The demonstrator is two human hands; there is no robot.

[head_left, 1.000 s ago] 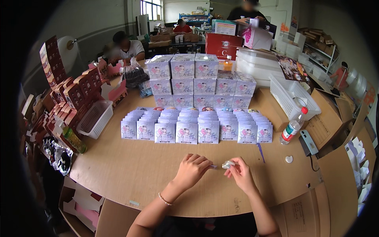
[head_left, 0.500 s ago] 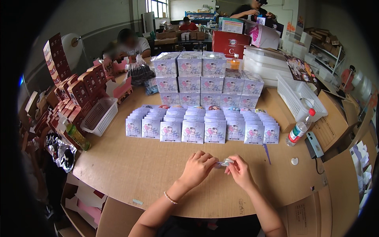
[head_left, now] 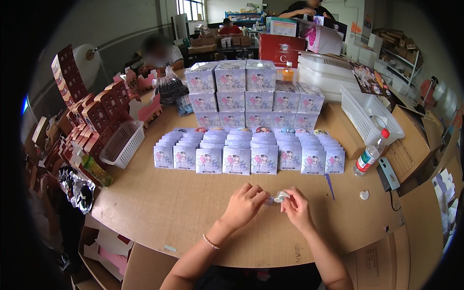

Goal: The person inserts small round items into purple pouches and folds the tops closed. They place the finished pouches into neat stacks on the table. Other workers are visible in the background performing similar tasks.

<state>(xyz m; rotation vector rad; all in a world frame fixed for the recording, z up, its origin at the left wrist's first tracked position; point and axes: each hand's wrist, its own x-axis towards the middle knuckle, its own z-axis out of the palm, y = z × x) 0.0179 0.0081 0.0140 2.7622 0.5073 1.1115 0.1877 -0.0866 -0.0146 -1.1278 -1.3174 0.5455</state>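
Note:
Over the near middle of the table, my left hand (head_left: pixel 245 205) and my right hand (head_left: pixel 296 209) face each other with fingertips pinched. Between them is a small whitish rounded piece (head_left: pixel 280 196), and the right thumb and fingers are closed on it. The left fingertips pinch something small with a pale purple tint; what it is stays mostly hidden. Just beyond my hands stand rows of pale purple square packets (head_left: pixel 236 161) with a printed picture on the front.
Behind the packets rise stacked purple boxes (head_left: pixel 232 77). A red-capped bottle (head_left: pixel 369 153), a power bank (head_left: pixel 386 173) with a cable and a white round piece (head_left: pixel 364 195) lie right. White baskets (head_left: pixel 126 145), a green bottle (head_left: pixel 92 166) and reddish boxes stand left. Other people sit or stand behind.
My hands stay close together, with the right hand shifted slightly right. The whitish piece has turned a little and shows more of its face. The whole view has moved slightly.

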